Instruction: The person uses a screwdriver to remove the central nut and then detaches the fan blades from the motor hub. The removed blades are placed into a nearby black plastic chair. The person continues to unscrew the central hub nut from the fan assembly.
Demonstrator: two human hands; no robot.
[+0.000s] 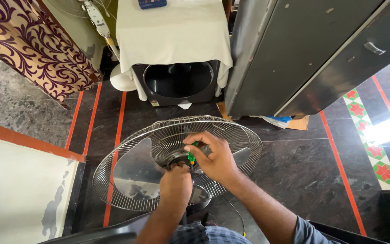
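Note:
A pedestal fan head lies face up in front of me, its round wire guard (113, 180) open around silver blades (134, 174). My right hand (213, 158) holds a green-handled screwdriver (191, 156) pointed down at the dark hub (172, 160) in the fan's middle. My left hand (175, 183) rests on the hub just below, fingers curled on it. What lies under the left hand's fingers is hidden.
A front-loading washing machine (179, 81) draped with a white cloth (172, 31) stands beyond the fan. A grey metal cabinet (303, 49) is at the right, a patterned curtain (37, 45) at the left. The dark tiled floor (303, 171) has orange lines.

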